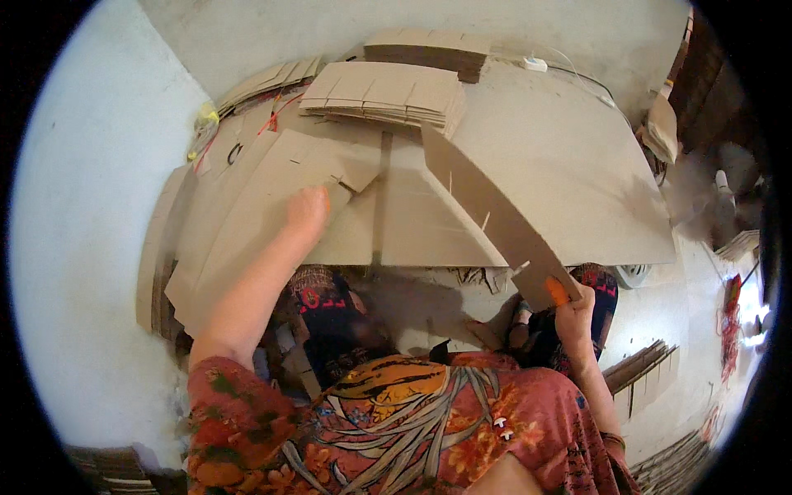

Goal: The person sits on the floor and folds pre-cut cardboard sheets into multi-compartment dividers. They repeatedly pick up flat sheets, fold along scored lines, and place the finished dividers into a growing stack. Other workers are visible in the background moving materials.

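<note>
My right hand [575, 309] grips the near end of a long slotted cardboard strip [495, 202]. The strip stands tilted on its edge and reaches across the table toward a cardboard stack, with notches along its lower-left edge. Over at the left, my left hand [307, 216] is closed at the edge of flat slotted cardboard sheets [256, 190]. Its fingertips are turned away, so anything pinched in them is hidden. Orange coverings show on fingers of both hands.
A stack of slotted cardboard strips [379, 91] lies at the back of the table [577, 181], with another stack [429, 41] behind it. A white power socket [535, 63] with a cable sits at the back. More cardboard pieces [639, 371] lie on the floor at right.
</note>
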The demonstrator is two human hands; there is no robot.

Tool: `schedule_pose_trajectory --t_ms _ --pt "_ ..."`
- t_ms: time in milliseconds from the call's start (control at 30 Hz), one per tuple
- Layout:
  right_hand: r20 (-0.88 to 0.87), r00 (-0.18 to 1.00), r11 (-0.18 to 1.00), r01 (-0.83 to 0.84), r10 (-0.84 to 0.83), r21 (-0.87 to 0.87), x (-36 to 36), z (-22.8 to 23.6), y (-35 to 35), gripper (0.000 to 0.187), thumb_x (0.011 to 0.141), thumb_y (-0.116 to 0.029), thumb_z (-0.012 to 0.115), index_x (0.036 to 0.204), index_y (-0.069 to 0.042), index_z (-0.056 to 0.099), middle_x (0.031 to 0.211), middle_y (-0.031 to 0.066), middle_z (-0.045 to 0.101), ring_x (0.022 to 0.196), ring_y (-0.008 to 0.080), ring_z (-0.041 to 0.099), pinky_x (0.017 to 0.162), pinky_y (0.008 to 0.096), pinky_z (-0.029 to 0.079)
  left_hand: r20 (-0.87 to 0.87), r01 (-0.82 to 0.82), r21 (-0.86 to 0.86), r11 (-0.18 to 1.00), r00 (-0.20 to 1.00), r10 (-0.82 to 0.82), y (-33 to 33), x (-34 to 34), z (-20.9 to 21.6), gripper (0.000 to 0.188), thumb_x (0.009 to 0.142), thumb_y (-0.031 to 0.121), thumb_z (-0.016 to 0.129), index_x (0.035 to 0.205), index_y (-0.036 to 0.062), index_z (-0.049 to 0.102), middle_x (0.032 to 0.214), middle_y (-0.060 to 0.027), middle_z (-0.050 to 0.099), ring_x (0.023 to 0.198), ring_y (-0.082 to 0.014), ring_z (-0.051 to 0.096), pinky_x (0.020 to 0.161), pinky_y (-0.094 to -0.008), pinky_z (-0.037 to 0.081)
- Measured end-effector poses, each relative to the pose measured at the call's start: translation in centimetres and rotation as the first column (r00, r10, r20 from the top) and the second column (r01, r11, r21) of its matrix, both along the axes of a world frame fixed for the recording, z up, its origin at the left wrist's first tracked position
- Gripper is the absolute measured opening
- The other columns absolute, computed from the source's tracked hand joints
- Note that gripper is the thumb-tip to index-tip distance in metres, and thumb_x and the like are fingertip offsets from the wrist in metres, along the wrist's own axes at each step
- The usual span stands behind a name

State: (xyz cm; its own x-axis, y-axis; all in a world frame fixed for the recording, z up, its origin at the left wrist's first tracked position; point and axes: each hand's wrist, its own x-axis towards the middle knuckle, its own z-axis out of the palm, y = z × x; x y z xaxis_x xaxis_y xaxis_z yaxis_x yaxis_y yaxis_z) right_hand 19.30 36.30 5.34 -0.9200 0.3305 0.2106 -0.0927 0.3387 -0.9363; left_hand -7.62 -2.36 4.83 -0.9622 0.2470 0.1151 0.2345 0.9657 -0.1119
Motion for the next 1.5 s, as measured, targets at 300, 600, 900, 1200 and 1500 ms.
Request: schedule_pose_trajectory --t_ms 300,600,900,1200,1500 --pt "-0.309 0.95 0.986 -0.014 -0.039 -0.167 -2.9 5.1 -3.8 0.011 0.083 -0.002 0.059 0.092 0.004 0.063 0.067 0.0039 0.058 0.062 0.0057 0.044 0.054 0.0238 0.04 0.409 0.097 0.579 0.809 0.824 -0.392 11.1 6.3 8.4 0.021 0.081 0.013 0.055 0.09 -0.0048 0.062 0.065 -0.0148 0.058 0.059 -0.0194 0.057 0.058 -0.0344 0.046" --pt "0.098 0.989 0.988 -0.119 0.11 0.094 -5.2 2.5 -0.3 0.013 0.086 -0.006 0.057 0.092 0.003 0.064 0.06 0.0106 0.053 0.058 0.0083 0.044 0.051 0.0289 0.04 0.265 0.145 0.887 0.438 0.616 -0.742 15.1 10.8 7.2 0.026 0.089 0.019 0.058 0.093 -0.0068 0.061 0.078 -0.0133 0.061 0.073 -0.0212 0.061 0.071 -0.0331 0.049" --pt "-0.152 0.968 0.813 -0.078 0.2 0.577 -6.3 7.1 -2.0 0.05 0.079 -0.021 0.068 0.12 0.003 0.051 0.12 0.0249 0.053 0.112 0.0368 0.051 0.093 0.0404 0.042 -0.264 0.046 -0.182 0.982 0.96 -0.094 -0.4 2.4 -3.6 0.059 0.081 0.032 0.063 0.127 -0.0004 0.042 0.128 -0.0171 0.043 0.111 -0.0405 0.047 0.09 -0.0422 0.043" --pt "0.127 0.968 0.751 -0.248 0.216 0.612 -9.6 6.6 -2.5 0.017 0.084 -0.014 0.057 0.092 0.0 0.058 0.071 0.0256 0.058 0.071 0.045 0.055 0.063 0.0486 0.045 0.0 -0.052 0.135 0.989 0.999 0.053 -1.0 -1.1 0.1 0.026 0.085 0.025 0.058 0.084 -0.0007 0.054 0.081 -0.0206 0.059 0.078 -0.0345 0.059 0.072 -0.0446 0.048" --pt "-0.122 0.981 0.824 -0.059 0.154 0.564 -6.2 6.4 -2.4 0.017 0.083 -0.006 0.055 0.099 -0.002 0.058 0.076 0.0239 0.059 0.069 0.0438 0.056 0.059 0.046 0.046 0.395 -0.169 0.536 0.827 0.916 -0.068 2.6 -1.7 8.2 0.029 0.084 0.024 0.062 0.094 -0.0029 0.058 0.072 -0.0098 0.058 0.057 -0.016 0.057 0.044 -0.0318 0.047"
